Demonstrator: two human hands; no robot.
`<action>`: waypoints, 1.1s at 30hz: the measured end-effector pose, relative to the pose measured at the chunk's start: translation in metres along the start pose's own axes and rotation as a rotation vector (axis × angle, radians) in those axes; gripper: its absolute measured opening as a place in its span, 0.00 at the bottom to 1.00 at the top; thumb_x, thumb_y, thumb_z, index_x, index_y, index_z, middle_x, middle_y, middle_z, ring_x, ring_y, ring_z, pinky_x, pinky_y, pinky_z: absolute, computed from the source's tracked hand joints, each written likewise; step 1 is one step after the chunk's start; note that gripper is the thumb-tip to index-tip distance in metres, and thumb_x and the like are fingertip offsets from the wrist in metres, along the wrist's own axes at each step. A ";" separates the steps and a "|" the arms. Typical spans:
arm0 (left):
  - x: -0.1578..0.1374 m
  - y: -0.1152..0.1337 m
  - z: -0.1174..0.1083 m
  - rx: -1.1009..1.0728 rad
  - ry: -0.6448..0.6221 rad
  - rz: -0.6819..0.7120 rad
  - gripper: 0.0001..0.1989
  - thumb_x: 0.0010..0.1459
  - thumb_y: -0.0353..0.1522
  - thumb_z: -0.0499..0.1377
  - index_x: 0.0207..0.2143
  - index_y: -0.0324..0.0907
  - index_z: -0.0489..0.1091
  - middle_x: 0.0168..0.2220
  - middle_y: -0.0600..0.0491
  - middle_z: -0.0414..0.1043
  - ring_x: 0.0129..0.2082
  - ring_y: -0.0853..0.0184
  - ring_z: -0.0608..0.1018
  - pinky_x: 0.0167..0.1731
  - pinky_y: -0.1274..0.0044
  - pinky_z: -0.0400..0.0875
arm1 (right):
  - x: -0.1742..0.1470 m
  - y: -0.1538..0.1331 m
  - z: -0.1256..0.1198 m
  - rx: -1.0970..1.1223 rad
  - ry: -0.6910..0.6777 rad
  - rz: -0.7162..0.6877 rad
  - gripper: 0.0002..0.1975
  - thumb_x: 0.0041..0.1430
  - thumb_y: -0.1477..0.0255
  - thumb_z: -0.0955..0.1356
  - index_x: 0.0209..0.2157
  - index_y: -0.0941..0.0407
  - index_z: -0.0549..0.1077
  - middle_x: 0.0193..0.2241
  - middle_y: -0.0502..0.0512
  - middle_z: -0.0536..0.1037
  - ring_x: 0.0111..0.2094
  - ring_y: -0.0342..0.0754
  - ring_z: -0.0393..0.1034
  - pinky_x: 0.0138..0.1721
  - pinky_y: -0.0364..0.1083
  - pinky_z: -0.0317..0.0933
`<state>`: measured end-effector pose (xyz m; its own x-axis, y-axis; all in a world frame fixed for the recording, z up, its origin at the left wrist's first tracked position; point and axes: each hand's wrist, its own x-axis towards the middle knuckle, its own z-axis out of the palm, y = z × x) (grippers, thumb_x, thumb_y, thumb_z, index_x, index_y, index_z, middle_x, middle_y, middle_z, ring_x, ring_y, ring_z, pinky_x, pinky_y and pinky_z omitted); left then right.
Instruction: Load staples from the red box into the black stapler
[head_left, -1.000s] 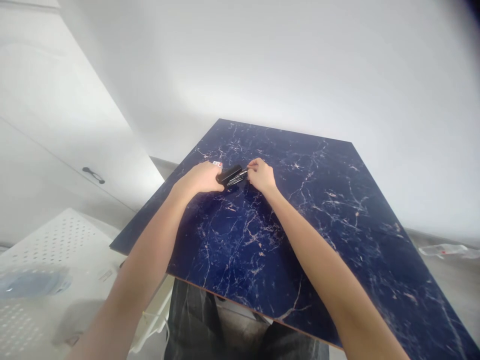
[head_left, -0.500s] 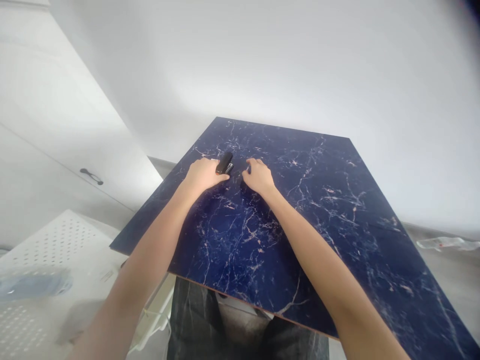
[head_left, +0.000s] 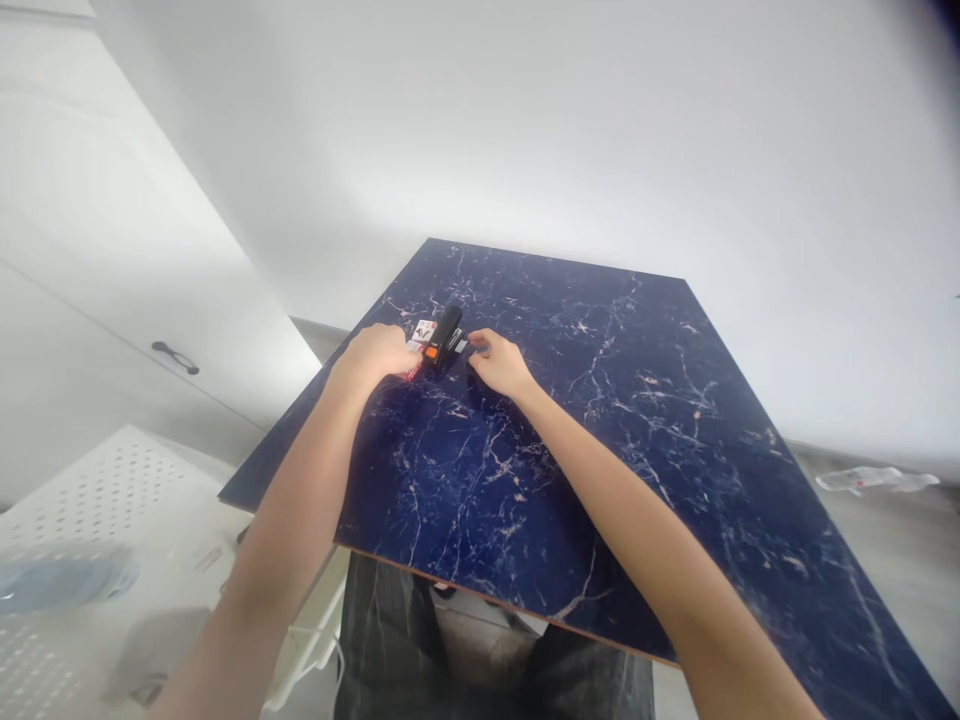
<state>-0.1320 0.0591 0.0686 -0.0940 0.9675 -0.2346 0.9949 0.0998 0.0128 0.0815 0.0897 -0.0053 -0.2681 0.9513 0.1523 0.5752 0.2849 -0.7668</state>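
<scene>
A black stapler (head_left: 445, 335) with an orange patch on its near end lies on the dark blue marbled tabletop (head_left: 480, 480). Right beside it, on its left, is a small red and white box (head_left: 424, 330) with a dark picture printed on it. My left hand (head_left: 376, 352) has its thumb and fingers closed at this box's left side; the fingertips are partly hidden. On the stapler's right, small pale or silvery parts (head_left: 460, 346) show, too small to make out. My right hand (head_left: 501, 364) is close to them, its fingers curved and thumb apart, with nothing visible in it.
A white wall (head_left: 540, 130) rises behind the tabletop. To the left are a white cabinet with a dark handle (head_left: 175, 357) and a white perforated surface (head_left: 124, 480) bearing a clear plastic bottle (head_left: 67, 578). Clear plastic packaging (head_left: 874, 479) lies low on the right.
My left hand has come away from the stapler and shifted left onto the red and white box, uncovering the stapler's orange end. My right hand has moved slightly left, closer to the stapler.
</scene>
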 end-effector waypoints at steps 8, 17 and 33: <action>0.006 0.003 0.007 -0.022 0.314 -0.034 0.23 0.62 0.47 0.57 0.42 0.36 0.80 0.38 0.34 0.81 0.37 0.48 0.82 0.33 0.67 0.72 | -0.083 0.039 -0.065 0.009 -0.023 0.023 0.15 0.61 0.77 0.68 0.48 0.51 0.78 0.46 0.54 0.85 0.44 0.50 0.82 0.56 0.55 0.72; -0.007 0.045 0.017 -0.089 0.721 0.074 0.22 0.71 0.44 0.49 0.49 0.38 0.75 0.45 0.38 0.78 0.47 0.49 0.78 0.41 0.66 0.69 | -0.126 0.074 -0.075 0.111 0.045 -0.015 0.13 0.62 0.73 0.68 0.48 0.51 0.78 0.44 0.56 0.84 0.46 0.52 0.81 0.54 0.55 0.74; 0.012 0.055 0.054 -0.062 0.603 0.265 0.28 0.67 0.42 0.58 0.66 0.44 0.67 0.64 0.34 0.64 0.62 0.36 0.67 0.56 0.50 0.66 | -0.135 0.067 -0.078 0.011 0.018 -0.193 0.13 0.65 0.74 0.67 0.47 0.49 0.79 0.47 0.56 0.81 0.44 0.53 0.79 0.52 0.56 0.74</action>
<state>-0.0761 0.0640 0.0141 0.1323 0.9199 0.3691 0.9850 -0.1637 0.0550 0.2163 -0.0100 -0.0287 -0.3587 0.8809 0.3087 0.5061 0.4614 -0.7287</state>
